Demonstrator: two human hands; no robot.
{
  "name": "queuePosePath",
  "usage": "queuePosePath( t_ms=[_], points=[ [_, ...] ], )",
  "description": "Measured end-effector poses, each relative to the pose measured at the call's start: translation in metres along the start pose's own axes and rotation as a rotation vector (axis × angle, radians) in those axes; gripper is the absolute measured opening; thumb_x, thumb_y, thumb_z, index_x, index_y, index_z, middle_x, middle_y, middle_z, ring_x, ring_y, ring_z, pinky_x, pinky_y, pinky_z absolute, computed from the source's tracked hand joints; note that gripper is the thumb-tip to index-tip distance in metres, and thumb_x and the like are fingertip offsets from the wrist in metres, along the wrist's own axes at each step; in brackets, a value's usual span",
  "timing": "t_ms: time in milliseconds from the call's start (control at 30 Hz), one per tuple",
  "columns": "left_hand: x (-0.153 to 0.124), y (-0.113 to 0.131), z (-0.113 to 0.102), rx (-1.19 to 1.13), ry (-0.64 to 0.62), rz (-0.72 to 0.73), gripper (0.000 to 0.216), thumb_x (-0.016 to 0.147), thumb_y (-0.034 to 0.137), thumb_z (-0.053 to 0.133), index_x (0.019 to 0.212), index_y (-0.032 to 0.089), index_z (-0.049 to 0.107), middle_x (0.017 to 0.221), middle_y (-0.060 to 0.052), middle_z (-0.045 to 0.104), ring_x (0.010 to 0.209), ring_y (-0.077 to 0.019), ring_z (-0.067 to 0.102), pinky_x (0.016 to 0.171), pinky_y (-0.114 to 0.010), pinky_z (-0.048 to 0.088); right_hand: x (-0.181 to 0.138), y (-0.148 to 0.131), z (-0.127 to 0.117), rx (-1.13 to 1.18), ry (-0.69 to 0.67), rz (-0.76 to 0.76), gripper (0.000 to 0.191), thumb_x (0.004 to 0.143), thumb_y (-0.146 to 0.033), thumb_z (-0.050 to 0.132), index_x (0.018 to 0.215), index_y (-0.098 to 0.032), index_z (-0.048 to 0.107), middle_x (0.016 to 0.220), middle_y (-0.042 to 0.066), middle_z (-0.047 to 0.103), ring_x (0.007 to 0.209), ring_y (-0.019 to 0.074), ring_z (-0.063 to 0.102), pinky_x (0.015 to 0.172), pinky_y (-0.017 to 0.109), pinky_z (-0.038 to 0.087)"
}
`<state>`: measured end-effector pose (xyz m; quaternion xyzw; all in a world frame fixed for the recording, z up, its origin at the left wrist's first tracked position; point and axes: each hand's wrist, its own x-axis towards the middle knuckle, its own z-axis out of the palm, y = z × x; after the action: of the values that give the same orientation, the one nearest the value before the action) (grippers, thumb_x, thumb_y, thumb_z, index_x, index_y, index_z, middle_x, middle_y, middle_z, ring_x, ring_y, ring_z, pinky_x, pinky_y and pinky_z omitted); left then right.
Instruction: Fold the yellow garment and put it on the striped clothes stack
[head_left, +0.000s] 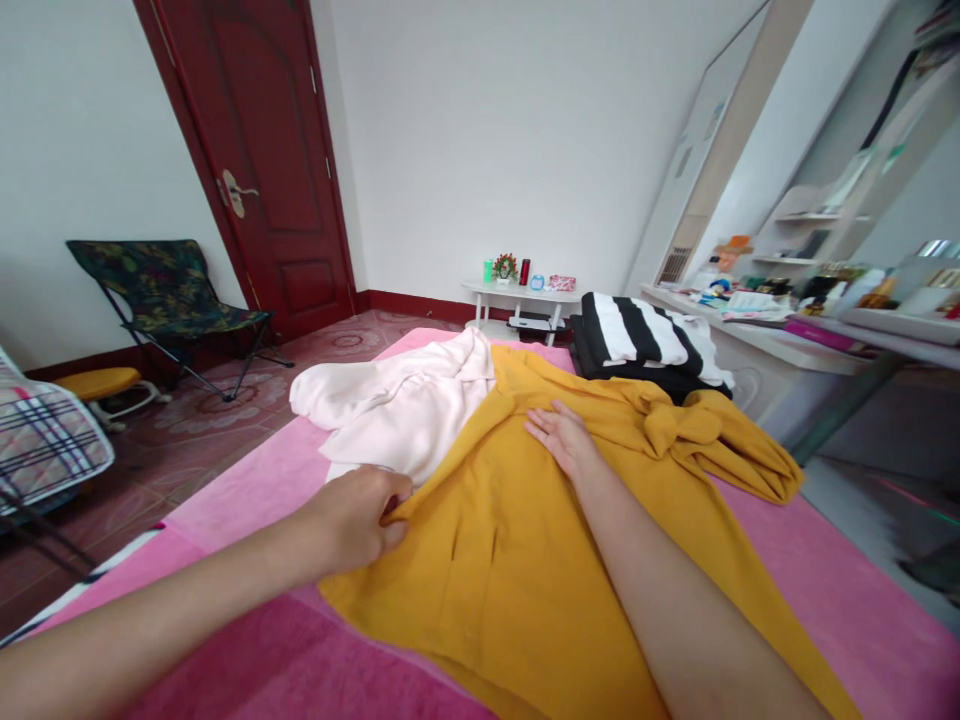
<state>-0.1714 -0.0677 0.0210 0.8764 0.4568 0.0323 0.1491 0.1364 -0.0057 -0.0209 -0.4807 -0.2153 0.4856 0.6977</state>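
Yellow garment (pixel 532 580) spread on pink bed (pixel 247 490). Left hand (pixel 367 515): fingers pinched on garment's left edge. Right hand (pixel 561 436): laid on its upper part, fingers extended, gripping nothing. Pale garment (pixel 409 395) crumpled against upper left edge, crowding that side. Clothes stack (pixel 649 340) just beyond bunched right part. Cluttered desk (pixel 772 335) to right. Chair (pixel 172 285) left, near door (pixel 262 150). Small table (pixel 559 296) by far wall.

Bright, diffuse light; source out of view. Wall (pixel 487 140) evenly lit. Yellow garment (pixel 555 560): soft fold shadows, detail legible. Wide-angle distortion: door (pixel 262 150) leans, frame edges stretched. Far-right bottles (pixel 928 302) blurred, outlines smeared.
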Motion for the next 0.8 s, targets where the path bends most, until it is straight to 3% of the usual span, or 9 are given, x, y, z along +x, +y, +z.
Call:
queuePosePath(
  t_ms=[133,300,433,533,667,733,800],
  points=[
    [0.002,0.007,-0.011,-0.193,0.061,0.048,0.015,0.078,0.03,0.052,0.069,0.019,0.049,0.061,0.004,0.049,0.056,-0.0105,0.046,0.051,-0.023,0.027,0.007,-0.01,-0.008,-0.112,-0.047,-0.199,0.057,0.068,-0.013,0.065,0.123,-0.027,0.054,0.131,0.005,0.054,0.124,0.0184,0.048,0.097,0.038,0.047],
    [0.002,0.042,-0.036,-0.308,0.082,0.141,0.017,0.081,0.031,0.051,0.071,0.018,0.049,0.06,0.005,0.046,0.053,-0.0084,0.041,0.049,-0.022,0.025,0.006,-0.034,-0.011,-0.204,-0.081,-0.556,0.067,0.067,-0.023,0.067,0.132,-0.02,0.051,0.14,0.007,0.048,0.131,0.0222,0.041,0.106,0.039,0.038],
    [0.002,0.078,-0.045,-0.293,0.053,0.189,0.016,0.079,0.029,0.052,0.068,0.019,0.049,0.056,0.006,0.042,0.05,-0.0076,0.037,0.048,-0.022,0.023,0.0,-0.033,-0.014,-0.266,0.094,-0.825,0.065,0.074,-0.028,0.06,0.136,-0.015,0.046,0.142,0.008,0.044,0.13,0.0203,0.042,0.109,0.035,0.032],
    [0.006,0.101,-0.04,-0.291,-0.015,0.255,0.013,0.078,0.026,0.052,0.067,0.019,0.05,0.054,0.006,0.042,0.048,-0.0075,0.037,0.047,-0.022,0.024,0.002,-0.026,-0.024,-0.306,0.26,-0.892,0.062,0.079,-0.029,0.052,0.137,-0.012,0.044,0.138,0.011,0.048,0.126,0.0198,0.045,0.106,0.035,0.036],
    [0.017,0.124,-0.018,-0.313,-0.192,0.369,0.004,0.073,0.018,0.054,0.073,0.02,0.058,0.062,0.004,0.054,0.053,-0.0085,0.045,0.049,-0.02,0.031,0.012,-0.015,-0.042,-0.377,0.451,-0.815,0.06,0.077,-0.028,0.049,0.134,-0.01,0.046,0.129,0.013,0.052,0.113,0.0195,0.053,0.098,0.033,0.042],
    [0.025,0.133,-0.004,-0.374,-0.4,0.457,0.006,0.072,0.018,0.059,0.077,0.019,0.062,0.07,0.003,0.06,0.06,-0.0098,0.052,0.052,-0.018,0.037,0.018,-0.012,-0.052,-0.414,0.537,-0.744,0.058,0.076,-0.027,0.047,0.132,-0.01,0.047,0.125,0.012,0.053,0.106,0.0189,0.056,0.095,0.032,0.044],
    [0.038,0.14,0.008,-0.465,-0.712,0.504,0.008,0.073,0.023,0.064,0.078,0.018,0.064,0.071,0.001,0.062,0.063,-0.0117,0.058,0.056,-0.018,0.044,0.022,-0.009,-0.06,-0.452,0.598,-0.68,0.057,0.074,-0.025,0.046,0.129,-0.011,0.048,0.122,0.012,0.053,0.102,0.0186,0.057,0.091,0.031,0.046]
  ],
)
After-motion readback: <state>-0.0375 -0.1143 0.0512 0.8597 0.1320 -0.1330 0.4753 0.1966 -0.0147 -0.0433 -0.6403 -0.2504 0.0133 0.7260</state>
